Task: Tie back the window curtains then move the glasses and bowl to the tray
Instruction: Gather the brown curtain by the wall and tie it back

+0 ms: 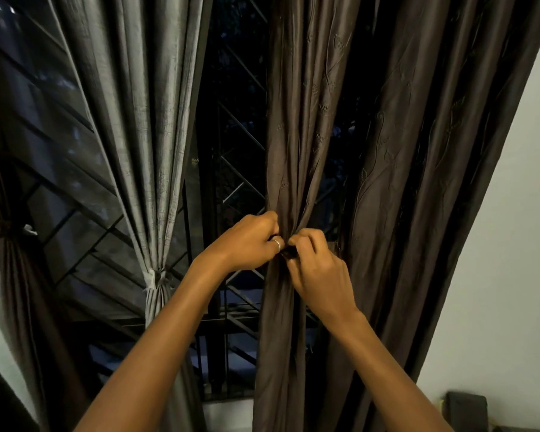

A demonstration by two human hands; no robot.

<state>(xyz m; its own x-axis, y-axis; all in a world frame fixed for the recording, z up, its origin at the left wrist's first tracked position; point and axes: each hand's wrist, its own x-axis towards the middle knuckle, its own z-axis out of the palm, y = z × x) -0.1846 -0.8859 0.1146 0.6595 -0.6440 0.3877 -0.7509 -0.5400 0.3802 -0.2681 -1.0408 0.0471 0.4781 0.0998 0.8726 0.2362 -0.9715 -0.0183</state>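
Head view shows brown embroidered curtain bunched midway.

The left grip holds the dark brown embroidered fabric curtain with its fingertips buried in folds. The right grip pinches a small dark piece, mostly covered, its kind untellable. The curtain's top and hem are cut off. A dark grey boxy object at lower right is cropped by the bottom edge.
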